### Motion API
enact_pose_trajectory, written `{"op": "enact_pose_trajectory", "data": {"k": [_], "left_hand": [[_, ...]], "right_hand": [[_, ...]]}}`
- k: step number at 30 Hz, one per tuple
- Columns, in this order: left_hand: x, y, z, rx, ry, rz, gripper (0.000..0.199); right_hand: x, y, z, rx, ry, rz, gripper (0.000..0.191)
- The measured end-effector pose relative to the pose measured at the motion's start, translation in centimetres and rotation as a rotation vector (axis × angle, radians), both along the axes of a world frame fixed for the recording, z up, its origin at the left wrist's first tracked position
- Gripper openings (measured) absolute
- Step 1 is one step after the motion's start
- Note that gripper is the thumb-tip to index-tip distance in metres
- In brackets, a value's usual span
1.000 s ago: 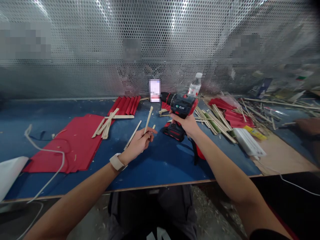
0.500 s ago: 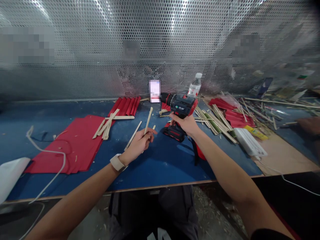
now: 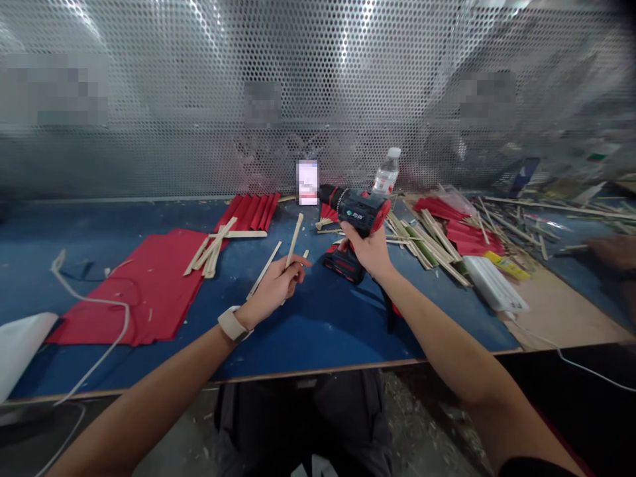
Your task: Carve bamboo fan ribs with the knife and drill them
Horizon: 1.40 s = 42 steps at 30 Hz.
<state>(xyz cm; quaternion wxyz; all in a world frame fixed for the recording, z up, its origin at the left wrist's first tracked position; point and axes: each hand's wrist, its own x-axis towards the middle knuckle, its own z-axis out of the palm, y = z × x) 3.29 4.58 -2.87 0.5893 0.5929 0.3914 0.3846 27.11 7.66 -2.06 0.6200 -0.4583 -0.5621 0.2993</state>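
My right hand (image 3: 370,250) is wrapped round the handle of a black-and-red cordless drill (image 3: 358,211), whose chuck points left. The drill's battery base (image 3: 342,263) is low over the blue table or resting on it; I cannot tell which. In my left hand (image 3: 278,281) a thin bamboo strip (image 3: 294,240) is pinched, its upper end slanting up and away from me. Another bamboo strip (image 3: 264,270) lies on the table just left of that hand. A small bundle of strips (image 3: 213,252) lies crossed beside red paper sheets (image 3: 144,285).
Pleated red paper (image 3: 256,211) lies at the back near a lit phone (image 3: 307,182). A water bottle (image 3: 387,172) stands behind the drill. Bamboo strips (image 3: 430,242) and a white power strip (image 3: 497,285) lie on the right. Another person's hand (image 3: 613,253) shows at the far right.
The drill and my right hand have shifted very slightly. My left hand keeps the bamboo strip in the same place.
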Motion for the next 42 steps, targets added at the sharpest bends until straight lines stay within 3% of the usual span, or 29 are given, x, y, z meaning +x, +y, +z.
{"op": "enact_pose_trajectory", "data": {"k": [12, 42], "left_hand": [[-0.1, 0.0, -0.2, 0.014, 0.01, -0.009, 0.022], [-0.1, 0.0, -0.1, 0.015, -0.003, -0.002, 0.02]], "right_hand": [[0.3, 0.0, 0.6, -0.094, -0.01, 0.153, 0.047], [0.0, -1.0, 0.2, -0.038, 0.035, -0.022, 0.039]]}}
